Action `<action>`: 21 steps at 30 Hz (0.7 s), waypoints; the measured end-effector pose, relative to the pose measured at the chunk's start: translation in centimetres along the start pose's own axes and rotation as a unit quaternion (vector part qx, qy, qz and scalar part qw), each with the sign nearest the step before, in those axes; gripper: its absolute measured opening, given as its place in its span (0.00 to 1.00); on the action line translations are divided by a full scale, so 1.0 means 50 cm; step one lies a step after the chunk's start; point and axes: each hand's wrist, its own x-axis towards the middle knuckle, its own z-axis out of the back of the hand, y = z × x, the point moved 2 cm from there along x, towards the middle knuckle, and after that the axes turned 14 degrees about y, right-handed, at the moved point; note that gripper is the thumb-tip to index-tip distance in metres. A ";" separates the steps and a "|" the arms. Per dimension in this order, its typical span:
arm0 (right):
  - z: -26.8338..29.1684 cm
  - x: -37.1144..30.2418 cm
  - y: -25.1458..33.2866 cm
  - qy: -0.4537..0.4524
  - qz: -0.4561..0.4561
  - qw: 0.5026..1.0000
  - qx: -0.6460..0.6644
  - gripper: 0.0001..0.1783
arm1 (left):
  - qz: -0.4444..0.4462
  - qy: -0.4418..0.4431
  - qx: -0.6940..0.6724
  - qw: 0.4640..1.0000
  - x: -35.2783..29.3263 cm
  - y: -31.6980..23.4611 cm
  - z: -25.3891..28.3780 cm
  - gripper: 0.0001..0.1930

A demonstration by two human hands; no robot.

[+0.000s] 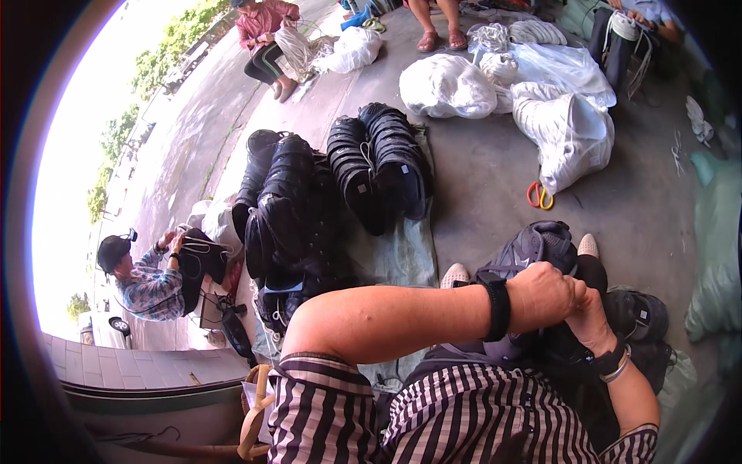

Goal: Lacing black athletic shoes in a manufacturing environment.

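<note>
My left hand is closed in a fist, its arm crossing the lap from the left. Against it presses my right hand, its fingers also closed. Whatever they pinch between them is hidden. Just beyond the hands, a grey shoe rests over my lap, partly covered by my left wrist. To the right of my right hand lies a black shoe with a small white label. Both wrists wear black bands.
Rows of nested black shoes stand ahead left on a greenish sheet. Scissors with red and yellow handles lie by a white sack. A co-worker in a plaid shirt sits left; other people work farther off. A green sack lies right.
</note>
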 end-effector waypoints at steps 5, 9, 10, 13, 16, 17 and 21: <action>-0.021 0.014 0.046 -0.033 -0.103 0.987 0.120 0.07 | 0.033 -0.133 -0.368 0.919 -0.040 0.009 -0.040 0.17; -0.020 -0.005 0.039 0.033 -0.063 0.997 -0.015 0.05 | 0.065 -0.089 -0.328 0.938 -0.020 0.002 -0.076 0.11; -0.021 -0.010 0.047 0.017 -0.083 0.996 -0.008 0.05 | 0.056 -0.081 -0.314 0.944 -0.014 0.000 -0.075 0.13; -0.017 -0.015 0.038 -0.010 -0.095 0.995 -0.037 0.05 | 0.064 -0.029 -0.303 0.950 0.003 0.008 -0.065 0.17; -0.020 -0.019 0.033 -0.015 -0.082 0.993 -0.083 0.04 | 0.064 -0.035 -0.281 0.957 0.003 0.005 -0.072 0.17; -0.022 -0.021 0.031 -0.008 -0.085 0.993 -0.083 0.04 | 0.067 -0.037 -0.286 0.955 0.000 0.002 -0.075 0.17; -0.028 -0.015 0.039 -0.017 -0.094 0.989 -0.111 0.06 | 0.065 -0.070 -0.283 0.954 -0.006 0.003 -0.077 0.17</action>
